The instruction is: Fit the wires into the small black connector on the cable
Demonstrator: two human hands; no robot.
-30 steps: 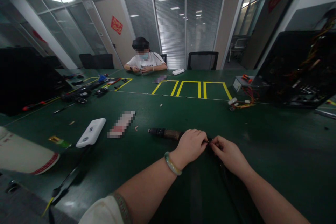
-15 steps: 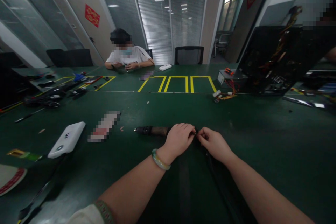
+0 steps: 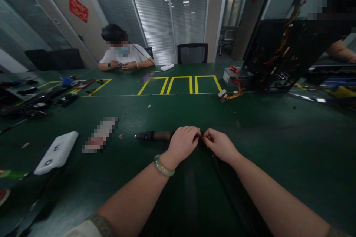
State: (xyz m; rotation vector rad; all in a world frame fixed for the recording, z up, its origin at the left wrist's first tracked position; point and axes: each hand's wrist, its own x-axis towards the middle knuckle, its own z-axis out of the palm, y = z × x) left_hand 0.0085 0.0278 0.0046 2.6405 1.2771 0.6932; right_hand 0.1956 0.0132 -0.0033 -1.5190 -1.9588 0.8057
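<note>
A slim black cylindrical tool [image 3: 160,136] lies crosswise on the green table, its narrow metal tip pointing left and its middle brownish. My left hand [image 3: 184,141], a green bangle at its wrist, is closed over the tool's right end and hides it. Thumb and fingers of my right hand [image 3: 219,143] are pinched together right beside the left fingertips, at the tool's end. What exactly the right fingers grip there is too small and dark to tell. From under the right hand a thick black cable [image 3: 226,185] runs down toward the near edge.
A white power bank [image 3: 57,152] with a cable lies at left, near a blurred-out flat item [image 3: 100,135]. Wires trail from a metal box [image 3: 236,76] beside a black computer case [image 3: 274,59]. A person [image 3: 124,53] sits across the table; another is at far right.
The view has turned slightly right, so everything sits further left. Both hands keep nearly the same hold at the tool's end. The person across the table has shifted their hands a little.
</note>
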